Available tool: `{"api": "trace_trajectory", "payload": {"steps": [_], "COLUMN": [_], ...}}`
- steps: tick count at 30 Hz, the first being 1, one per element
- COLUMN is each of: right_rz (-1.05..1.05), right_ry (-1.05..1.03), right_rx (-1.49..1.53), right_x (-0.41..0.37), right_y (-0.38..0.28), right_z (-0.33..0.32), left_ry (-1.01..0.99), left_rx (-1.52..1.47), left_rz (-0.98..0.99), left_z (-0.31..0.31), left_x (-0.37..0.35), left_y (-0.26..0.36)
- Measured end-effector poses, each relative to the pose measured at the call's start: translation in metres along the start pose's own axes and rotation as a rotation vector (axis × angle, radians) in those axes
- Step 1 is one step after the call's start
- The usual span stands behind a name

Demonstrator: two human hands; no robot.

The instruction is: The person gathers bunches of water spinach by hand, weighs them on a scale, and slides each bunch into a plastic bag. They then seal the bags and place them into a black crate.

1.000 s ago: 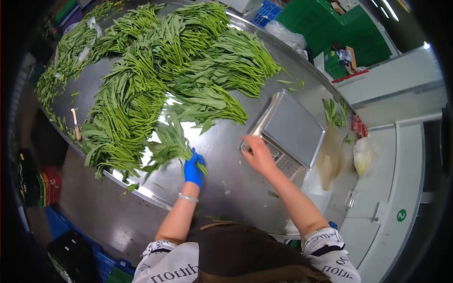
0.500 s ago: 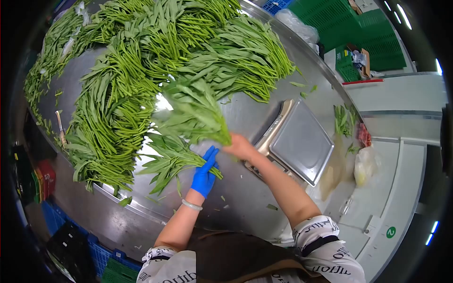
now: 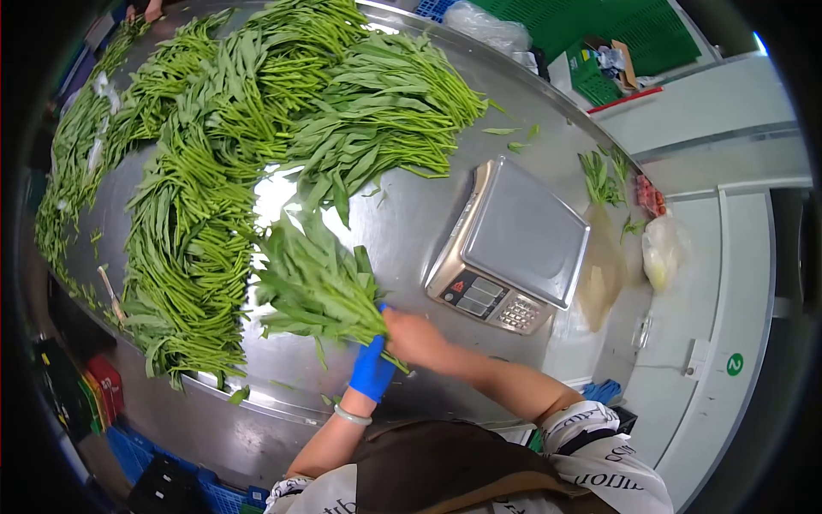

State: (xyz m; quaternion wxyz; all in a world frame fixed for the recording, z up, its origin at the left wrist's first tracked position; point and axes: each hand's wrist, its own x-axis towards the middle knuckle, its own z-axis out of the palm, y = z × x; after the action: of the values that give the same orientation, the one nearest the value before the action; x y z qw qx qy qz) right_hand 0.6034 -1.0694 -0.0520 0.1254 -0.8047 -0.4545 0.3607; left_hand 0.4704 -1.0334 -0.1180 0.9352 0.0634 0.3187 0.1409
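A bunch of water spinach (image 3: 312, 283) lies across my two hands, its leaves pointing up and left and its stems down toward me. My left hand (image 3: 368, 370), in a blue glove, is closed around the stems from below. Bare and slightly blurred, my right hand (image 3: 415, 340) is closed on the same bunch's stem end, right against the left. Just left of the bunch, a long heap of water spinach (image 3: 193, 248) lies on the steel table (image 3: 402, 218). A scale (image 3: 522, 231) with a flat grey tray stands right of my hands.
More water spinach (image 3: 385, 107) is piled toward the back. A knife-like tool (image 3: 111, 291) lies at the table's left edge. At the right are a clear bag (image 3: 666, 248) and a small red pack (image 3: 650, 195). Another person's hand (image 3: 152, 10) shows at top left.
My right hand has brought its bunch down and left onto the smaller bunch in my left hand, so the two now overlap. The view has shifted, showing the scale's keypad.
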Motion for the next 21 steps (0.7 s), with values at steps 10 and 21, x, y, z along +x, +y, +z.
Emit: {"api": "trace_trajectory", "payload": {"steps": [10,21], "right_rz": [-0.185,0.105], "right_ry": [0.281,0.729], "right_rx": [0.123,0.025], "right_x": [0.039,0.223], "right_y": [0.012,0.144], "right_z": [-0.168,-0.289], "left_ry": [0.036,0.196], "left_rx": [0.234,0.243], "left_rz": [0.551,0.53], "left_z": [0.104,0.137], "left_x": [0.03,0.187], "left_y": [0.09,0.063]}}
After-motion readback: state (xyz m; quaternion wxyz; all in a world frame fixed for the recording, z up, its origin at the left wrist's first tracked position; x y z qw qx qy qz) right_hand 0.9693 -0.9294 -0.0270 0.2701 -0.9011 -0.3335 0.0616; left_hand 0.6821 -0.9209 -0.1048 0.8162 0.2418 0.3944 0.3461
